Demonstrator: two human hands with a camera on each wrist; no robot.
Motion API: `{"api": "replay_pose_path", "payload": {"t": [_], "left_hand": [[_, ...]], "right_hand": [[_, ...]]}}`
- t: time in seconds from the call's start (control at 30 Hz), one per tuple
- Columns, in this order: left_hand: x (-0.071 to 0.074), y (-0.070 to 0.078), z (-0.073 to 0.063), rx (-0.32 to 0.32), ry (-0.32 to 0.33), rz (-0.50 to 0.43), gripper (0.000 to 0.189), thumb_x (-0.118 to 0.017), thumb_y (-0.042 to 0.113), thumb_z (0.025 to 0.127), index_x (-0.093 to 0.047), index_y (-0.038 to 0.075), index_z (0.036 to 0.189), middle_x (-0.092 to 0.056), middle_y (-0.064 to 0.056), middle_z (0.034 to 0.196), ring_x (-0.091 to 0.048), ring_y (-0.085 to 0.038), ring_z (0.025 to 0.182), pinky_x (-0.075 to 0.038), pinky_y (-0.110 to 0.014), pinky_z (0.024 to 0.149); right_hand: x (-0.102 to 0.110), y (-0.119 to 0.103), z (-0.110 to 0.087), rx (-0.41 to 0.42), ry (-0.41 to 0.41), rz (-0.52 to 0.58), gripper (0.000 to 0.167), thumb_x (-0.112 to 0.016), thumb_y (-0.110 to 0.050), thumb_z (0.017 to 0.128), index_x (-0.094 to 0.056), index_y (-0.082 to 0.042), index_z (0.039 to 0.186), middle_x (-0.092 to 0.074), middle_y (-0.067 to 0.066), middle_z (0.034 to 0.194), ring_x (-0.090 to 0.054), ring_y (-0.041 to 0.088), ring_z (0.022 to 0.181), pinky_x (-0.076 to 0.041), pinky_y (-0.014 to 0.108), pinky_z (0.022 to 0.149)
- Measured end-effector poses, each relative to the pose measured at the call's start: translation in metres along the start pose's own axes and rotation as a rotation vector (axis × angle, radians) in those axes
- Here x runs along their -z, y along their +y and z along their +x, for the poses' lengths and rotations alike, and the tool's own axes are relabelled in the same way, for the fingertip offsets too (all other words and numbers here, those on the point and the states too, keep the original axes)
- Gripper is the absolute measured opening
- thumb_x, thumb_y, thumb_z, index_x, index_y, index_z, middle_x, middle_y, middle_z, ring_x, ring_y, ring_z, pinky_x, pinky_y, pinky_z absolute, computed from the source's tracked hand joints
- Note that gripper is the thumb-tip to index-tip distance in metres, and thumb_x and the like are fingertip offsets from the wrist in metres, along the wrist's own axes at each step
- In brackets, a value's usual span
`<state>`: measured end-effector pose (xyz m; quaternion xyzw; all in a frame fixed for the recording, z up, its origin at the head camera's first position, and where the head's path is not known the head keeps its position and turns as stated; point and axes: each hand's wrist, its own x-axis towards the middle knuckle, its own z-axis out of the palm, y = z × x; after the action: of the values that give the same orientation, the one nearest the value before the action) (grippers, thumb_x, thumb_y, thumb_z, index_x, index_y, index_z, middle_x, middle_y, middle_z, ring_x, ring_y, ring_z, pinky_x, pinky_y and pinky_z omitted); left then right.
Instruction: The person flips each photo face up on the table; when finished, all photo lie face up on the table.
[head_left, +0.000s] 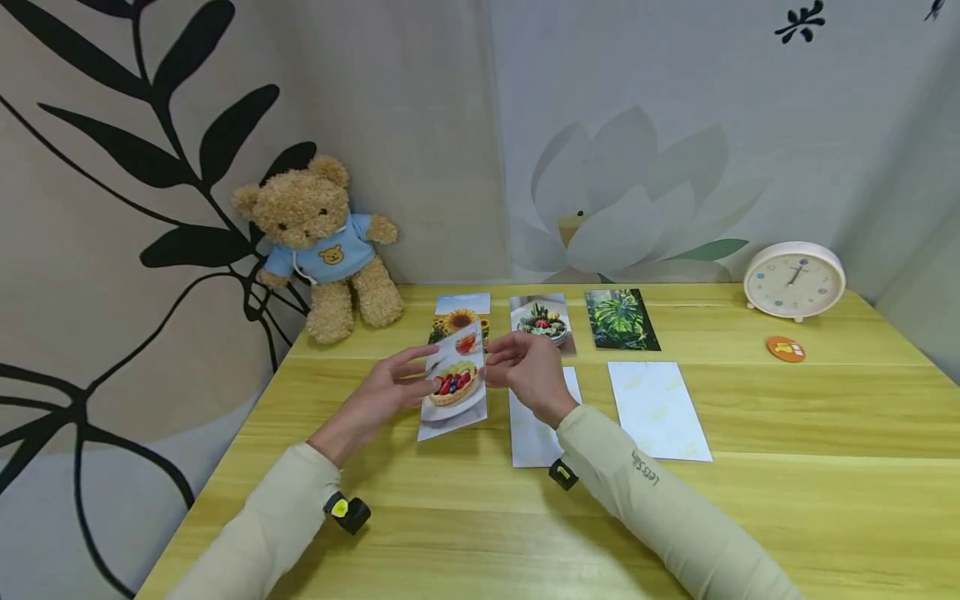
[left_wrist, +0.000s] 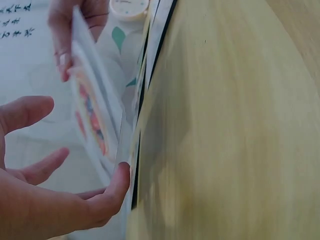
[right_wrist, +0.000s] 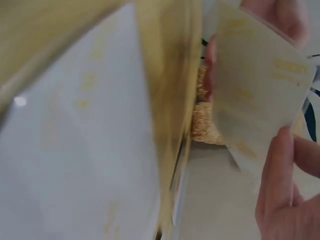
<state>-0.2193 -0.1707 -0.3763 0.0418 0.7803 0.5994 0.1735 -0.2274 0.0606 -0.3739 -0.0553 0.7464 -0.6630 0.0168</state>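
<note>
A photo card [head_left: 459,398] showing a fruit tart with berries is held tilted above the table. My right hand [head_left: 531,371] pinches its right edge between thumb and fingers. In the right wrist view, the card's pale back [right_wrist: 260,75] faces the camera. My left hand [head_left: 382,400] is at the card's left side with its fingers spread; in the left wrist view one fingertip [left_wrist: 122,172] is at the card's edge. Behind the held card, a sunflower card [head_left: 456,317] is partly hidden.
A card with a bowl of food [head_left: 542,312] and a green leaf card [head_left: 622,319] lie in the back row. Two cards lie pale side up: one [head_left: 536,442] under my right wrist, another [head_left: 660,410] beside it. A teddy bear [head_left: 322,250], clock [head_left: 795,282] and orange disc [head_left: 785,349] surround them.
</note>
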Motion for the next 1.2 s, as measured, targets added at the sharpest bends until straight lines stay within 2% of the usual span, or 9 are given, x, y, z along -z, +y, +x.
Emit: {"api": "replay_pose_path", "payload": {"t": [0.13,0.3,0.47,0.77,0.9,0.97,1.07,1.13,1.2], "left_hand": [[0.004,0.001,-0.001,0.031,-0.023,0.044,0.058,-0.061,0.017,0.1,-0.04,0.019,0.154,-0.033,-0.023,0.156,-0.044,-0.039,0.141,-0.042,-0.051,0.116],[0.008,0.0,-0.002,0.07,-0.059,0.142,0.054,-0.054,0.019,0.104,-0.038,0.012,0.155,-0.04,-0.026,0.151,-0.05,-0.038,0.135,-0.043,-0.053,0.114],[0.008,0.001,-0.003,0.082,-0.05,0.254,0.051,-0.051,0.025,0.105,-0.04,0.011,0.153,-0.043,-0.026,0.151,-0.048,-0.04,0.138,-0.041,-0.059,0.113],[-0.002,0.005,0.003,0.047,-0.034,0.48,0.053,-0.053,0.031,0.104,-0.045,0.009,0.151,-0.042,-0.028,0.154,-0.041,-0.045,0.143,-0.043,-0.061,0.11],[-0.011,0.008,0.006,0.022,0.013,0.594,0.053,-0.054,0.03,0.102,-0.047,0.007,0.149,-0.068,-0.017,0.098,-0.065,-0.028,0.082,-0.055,-0.043,0.076],[-0.019,0.011,0.005,-0.02,0.047,0.641,0.051,-0.055,0.028,0.102,-0.05,0.007,0.147,-0.068,-0.011,0.092,-0.063,-0.024,0.076,-0.054,-0.041,0.072],[-0.035,0.016,0.001,-0.096,0.024,0.595,0.047,-0.056,0.025,0.102,-0.052,0.006,0.145,-0.071,-0.016,0.113,-0.069,-0.03,0.098,-0.058,-0.045,0.083],[-0.047,0.017,-0.002,-0.121,-0.064,0.479,0.046,-0.055,0.023,0.103,-0.051,0.005,0.145,-0.057,-0.02,0.143,-0.058,-0.036,0.128,-0.053,-0.05,0.101],[-0.057,0.019,-0.004,-0.1,-0.184,0.347,0.05,-0.053,0.024,0.104,-0.046,0.003,0.148,-0.053,-0.022,0.146,-0.056,-0.036,0.13,-0.051,-0.05,0.105]], "right_hand": [[0.001,0.006,-0.002,0.014,-0.004,-0.184,0.022,-0.08,0.0,0.079,-0.074,-0.002,0.1,-0.075,0.011,0.09,-0.069,0.009,0.071,-0.062,0.03,0.069],[0.0,0.005,-0.009,-0.002,-0.136,-0.355,0.021,-0.077,-0.009,0.085,-0.074,-0.004,0.106,-0.078,0.009,0.09,-0.071,0.013,0.073,-0.059,0.029,0.064],[-0.003,0.002,-0.016,-0.1,-0.243,-0.396,0.03,-0.074,-0.022,0.091,-0.071,-0.004,0.115,-0.077,0.01,0.098,-0.072,0.02,0.067,-0.059,0.03,0.063],[-0.001,0.005,-0.018,-0.173,-0.266,-0.429,0.041,-0.067,-0.032,0.097,-0.064,-0.005,0.128,-0.075,0.013,0.107,-0.071,0.023,0.063,-0.056,0.031,0.054],[0.005,0.006,-0.017,-0.156,-0.314,-0.43,0.047,-0.065,-0.031,0.098,-0.058,-0.003,0.135,-0.073,0.015,0.115,-0.071,0.022,0.065,-0.056,0.03,0.055],[0.011,0.005,-0.018,-0.12,-0.356,-0.463,0.045,-0.063,-0.03,0.099,-0.058,-0.003,0.135,-0.072,0.015,0.117,-0.071,0.022,0.069,-0.057,0.031,0.057],[0.027,0.001,-0.022,-0.015,-0.419,-0.575,0.041,-0.062,-0.03,0.1,-0.062,-0.004,0.131,-0.07,0.013,0.121,-0.073,0.022,0.088,-0.059,0.032,0.069],[0.041,-0.001,-0.027,0.069,-0.437,-0.672,0.039,-0.062,-0.03,0.099,-0.064,-0.004,0.129,-0.069,0.013,0.125,-0.071,0.024,0.101,-0.059,0.035,0.08],[0.054,-0.002,-0.033,0.125,-0.431,-0.756,0.04,-0.063,-0.03,0.099,-0.064,-0.004,0.129,-0.068,0.013,0.129,-0.068,0.027,0.111,-0.058,0.039,0.09]]}}
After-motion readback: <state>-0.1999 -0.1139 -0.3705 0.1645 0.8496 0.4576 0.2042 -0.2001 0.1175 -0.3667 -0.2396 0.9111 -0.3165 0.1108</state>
